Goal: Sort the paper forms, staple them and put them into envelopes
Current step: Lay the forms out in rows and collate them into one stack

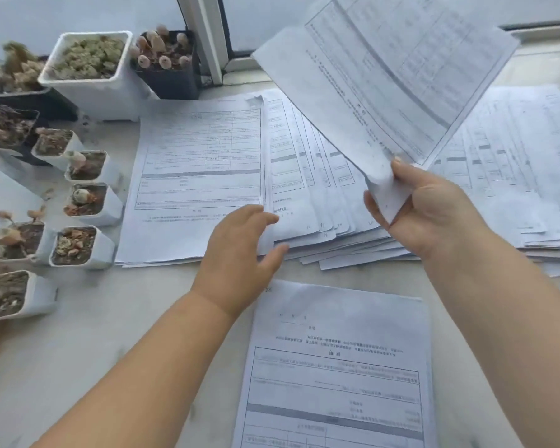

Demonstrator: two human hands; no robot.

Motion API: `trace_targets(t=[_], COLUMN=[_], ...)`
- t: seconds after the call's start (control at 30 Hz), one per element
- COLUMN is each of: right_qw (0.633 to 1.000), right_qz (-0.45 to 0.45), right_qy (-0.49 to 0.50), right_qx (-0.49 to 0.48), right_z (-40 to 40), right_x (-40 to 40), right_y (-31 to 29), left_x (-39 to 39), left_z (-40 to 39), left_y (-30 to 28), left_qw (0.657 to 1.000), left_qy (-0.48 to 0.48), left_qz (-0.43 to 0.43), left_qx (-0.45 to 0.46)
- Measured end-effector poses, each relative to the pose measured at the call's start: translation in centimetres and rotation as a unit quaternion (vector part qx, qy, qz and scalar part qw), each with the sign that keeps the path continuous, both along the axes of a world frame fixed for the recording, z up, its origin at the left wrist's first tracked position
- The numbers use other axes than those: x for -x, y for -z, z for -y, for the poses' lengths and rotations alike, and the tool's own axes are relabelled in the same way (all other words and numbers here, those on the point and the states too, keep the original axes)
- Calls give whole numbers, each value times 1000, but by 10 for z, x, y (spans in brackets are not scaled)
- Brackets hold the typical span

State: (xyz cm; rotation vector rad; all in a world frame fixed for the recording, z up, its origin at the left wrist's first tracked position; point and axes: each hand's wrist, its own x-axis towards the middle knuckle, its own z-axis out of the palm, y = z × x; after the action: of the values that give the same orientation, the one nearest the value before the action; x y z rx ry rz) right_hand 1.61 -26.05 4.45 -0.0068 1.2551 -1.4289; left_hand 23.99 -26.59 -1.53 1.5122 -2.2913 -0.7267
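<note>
My right hand (pixel 424 205) pinches the lower corner of a few printed forms (pixel 388 79) and holds them lifted above the table, fanned toward the window. My left hand (pixel 240 253) hovers with relaxed, spread fingers over the bottom edge of a flat pile of forms (pixel 194 176), at the seam with a fanned pile (pixel 317 195) to its right. Another spread of forms (pixel 514 176) lies at the far right. A separate stack of forms (pixel 337 367) lies upside down near me. No stapler or envelope is in view.
Several small white pots (pixel 84 202) with succulents line the left side. A larger white planter (pixel 91 72) and a black pot (pixel 168 66) stand at the back left. A window frame (pixel 207 37) rises behind them. The pale tabletop (pixel 110 318) shows bare at the near left.
</note>
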Motion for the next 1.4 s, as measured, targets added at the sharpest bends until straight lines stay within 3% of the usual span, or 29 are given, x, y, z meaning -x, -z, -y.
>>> trace_targets(t=[0.2,0.47,0.6,0.77,0.83,0.9,0.97,1.03,1.23,1.4], right_qw=[996,994,995,997,999,998,976,936,891,878], right_qz=[71,41,25,22,1,-64,-215,-337,-355,-296], right_qy=[-45,-68,-58,-51,-28,6,-21,-88,-273,-356], right_qx=[-6,-71,-71,-46,-22,-8,-27,-44,-71,-118], right_z=[21,29,28,23,21,16,6,-2,30,64], right_x=[-27,-46,-45,-49,-46,-37,-23,-14,-45,-78], right_y=[19,41,41,43,39,30,17,6,17,48], left_x=[10,-33,-42,-54,-57,-57,-57,-55,-56,-48], left_z=[15,27,29,21,24,28,29,24,22,23], left_y=[19,12,15,39,39,29,18,10,10,21], left_qw=[997,997,984,992,970,895,826,808,851,931], left_qy=[-5,13,-115,-92,-199,-362,-452,-461,-388,-230], left_qz=[71,-56,-128,-19,-102,-247,-330,-360,-344,-274], left_qx=[-37,-58,-39,83,99,91,72,77,82,77])
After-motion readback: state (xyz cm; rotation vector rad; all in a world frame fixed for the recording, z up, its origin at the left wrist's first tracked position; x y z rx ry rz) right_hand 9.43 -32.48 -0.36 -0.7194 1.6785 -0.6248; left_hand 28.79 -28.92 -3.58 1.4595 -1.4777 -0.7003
